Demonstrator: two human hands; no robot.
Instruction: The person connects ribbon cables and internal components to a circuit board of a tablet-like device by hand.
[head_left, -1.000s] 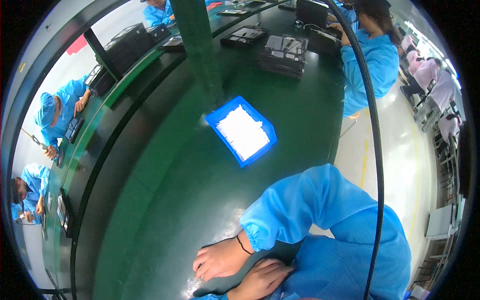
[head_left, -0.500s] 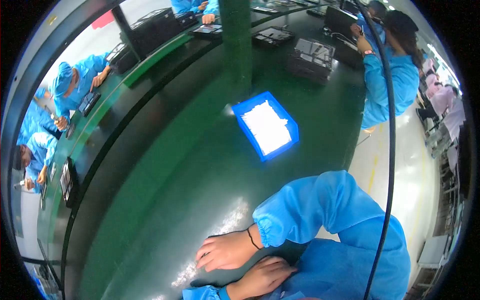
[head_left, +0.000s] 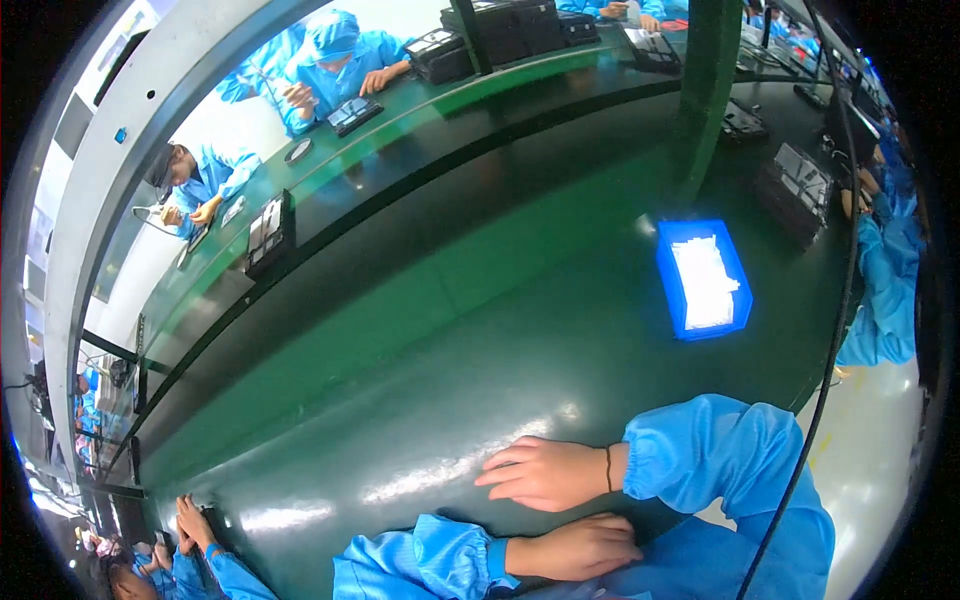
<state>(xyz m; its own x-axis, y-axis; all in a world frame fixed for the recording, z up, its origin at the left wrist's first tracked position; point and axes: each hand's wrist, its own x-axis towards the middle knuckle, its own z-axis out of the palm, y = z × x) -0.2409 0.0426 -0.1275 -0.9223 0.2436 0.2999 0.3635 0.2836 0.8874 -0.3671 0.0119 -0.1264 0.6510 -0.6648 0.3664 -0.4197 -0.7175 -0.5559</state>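
My right hand (head_left: 545, 473), with a thin dark band at the wrist, lies palm down on the green tabletop (head_left: 400, 400). Its fingers stretch out to the left, and nothing is in them. Just below it, my left hand (head_left: 590, 547) rests near the table's front edge beside my blue smock, its fingers loosely bent with no object visible in them. The undersides of both hands are hidden. Beyond my right forearm stands a blue plastic bin (head_left: 745, 310) filled with small white pieces (head_left: 705, 285), too bright to make out. Neither hand touches it.
Stacked black trays (head_left: 797, 185) stand at the far right. A green post (head_left: 708, 100) rises from the table, and a black cable (head_left: 835, 340) hangs at the right. Co-workers in blue smocks sit across; another person's hands (head_left: 195, 522) show at the lower left.
The view has swung left, so the bin and my arms appear farther right and another person's hands show at lower left. Both my hands keep nearly the same pose.
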